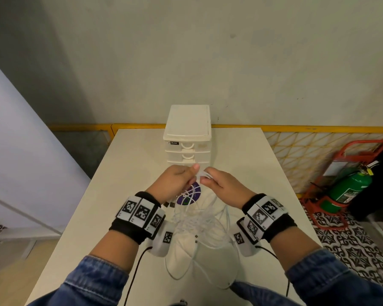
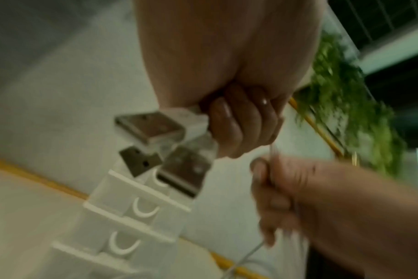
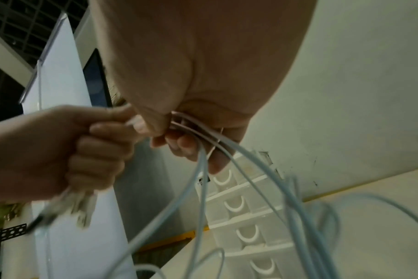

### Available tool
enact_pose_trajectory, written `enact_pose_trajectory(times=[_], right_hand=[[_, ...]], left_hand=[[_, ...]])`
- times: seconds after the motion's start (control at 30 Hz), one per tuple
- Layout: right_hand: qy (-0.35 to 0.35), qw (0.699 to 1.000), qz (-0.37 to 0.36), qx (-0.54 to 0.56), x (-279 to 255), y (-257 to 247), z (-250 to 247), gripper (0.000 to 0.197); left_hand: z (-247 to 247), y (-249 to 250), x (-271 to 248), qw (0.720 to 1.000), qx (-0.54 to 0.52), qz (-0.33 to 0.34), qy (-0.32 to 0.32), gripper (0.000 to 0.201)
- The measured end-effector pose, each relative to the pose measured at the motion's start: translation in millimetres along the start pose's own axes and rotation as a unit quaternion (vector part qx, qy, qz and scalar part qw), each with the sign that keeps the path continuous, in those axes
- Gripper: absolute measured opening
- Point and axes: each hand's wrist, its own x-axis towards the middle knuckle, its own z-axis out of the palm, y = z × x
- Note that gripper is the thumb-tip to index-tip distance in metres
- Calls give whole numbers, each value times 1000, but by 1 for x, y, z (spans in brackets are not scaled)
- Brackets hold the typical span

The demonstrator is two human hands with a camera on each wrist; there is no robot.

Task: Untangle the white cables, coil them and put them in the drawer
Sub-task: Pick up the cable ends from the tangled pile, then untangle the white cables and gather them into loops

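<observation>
A tangle of white cables (image 1: 199, 224) hangs from both hands down to the white table (image 1: 128, 164). My left hand (image 1: 177, 180) is raised in front of the drawer unit and grips the cable ends; in the left wrist view several USB plugs (image 2: 153, 128) stick out below its curled fingers. My right hand (image 1: 221, 184) is close beside it and pinches several cable strands (image 3: 203, 136), which loop downward. The white plastic drawer unit (image 1: 187, 133) stands at the table's far edge, and all of its visible drawers are closed.
A round purple sticker or disc (image 1: 189, 194) lies on the table under the hands. To the right, on the floor, stands a green fire extinguisher (image 1: 349, 186) in a red frame. A yellow railing (image 1: 296, 128) runs behind the table.
</observation>
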Motion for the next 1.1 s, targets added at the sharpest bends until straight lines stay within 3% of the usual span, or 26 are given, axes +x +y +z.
enact_pose_trajectory(times=[0.07, 0.2, 0.3, 0.5, 0.63, 0.77, 0.83, 0.9, 0.97, 1.03, 1.1], right_hand=[[20, 1000, -6, 6, 0, 1, 4, 22], [39, 999, 16, 13, -3, 11, 12, 12], [35, 999, 26, 20, -7, 20, 14, 10], [68, 997, 28, -22, -17, 46, 14, 36], [112, 992, 43, -51, -28, 65, 22, 20], [190, 973, 50, -120, -32, 81, 15, 45], [181, 967, 85, -159, -33, 87, 9, 62], [150, 964, 130, -175, -32, 85, 5, 75], [120, 972, 133, -151, -27, 76, 3, 74], [116, 989, 87, -36, -21, 56, 2, 66], [119, 987, 48, 92, -12, 32, 4, 72]], left_hand=[[-2, 11, -1, 998, -58, -1, 5, 47], [-6, 31, -3, 991, -134, 14, 19, 43], [-10, 40, -1, 990, -133, 34, 28, 42], [-30, 51, -1, 967, -217, 64, 114, 42], [-45, 54, 3, 959, -223, 67, 161, 42], [-49, 44, 3, 955, -212, 40, 205, 43], [-47, 37, 2, 952, -208, 25, 222, 43], [-40, 31, 1, 958, -192, 19, 214, 41], [-28, 29, -1, 971, -170, 17, 168, 40], [-17, 31, -3, 982, -149, 17, 118, 39], [-8, 36, -4, 987, -139, 23, 72, 39]])
